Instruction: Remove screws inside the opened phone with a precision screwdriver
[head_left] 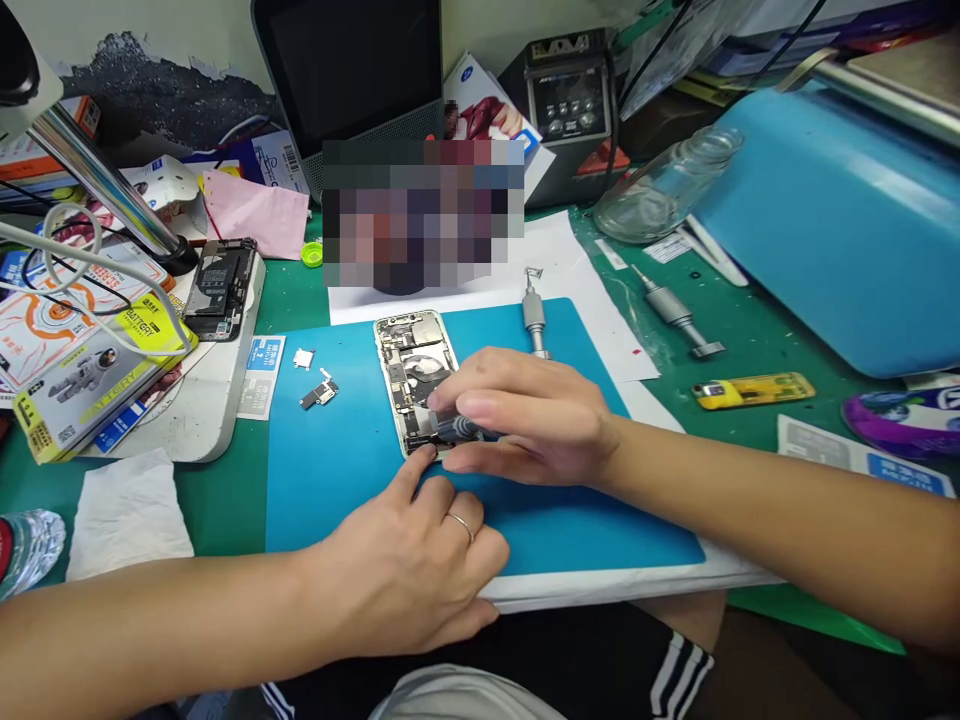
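An opened smartphone [403,375] lies with its inner boards bared on a blue mat [337,510]. My left hand [405,560] rests at its lower end, one outstretched finger pressing the bottom edge, the others curled. Over the phone's lower right part, my right hand [536,415] has its fingers closed round a grey screwdriver [455,430]. The screwdriver's tip is blurred. Left of the phone lie a small silver metal plate [304,358] and a dark bracket-like part [320,393]. Another grey screwdriver [533,318] lies on the mat beyond my right hand.
On the right are a third screwdriver [675,312], a yellow tool [754,390] and a glass jar [667,190]. A second opened phone [223,285] and boxes [105,385] sit on a white device at left. A tissue [131,515] lies nearer.
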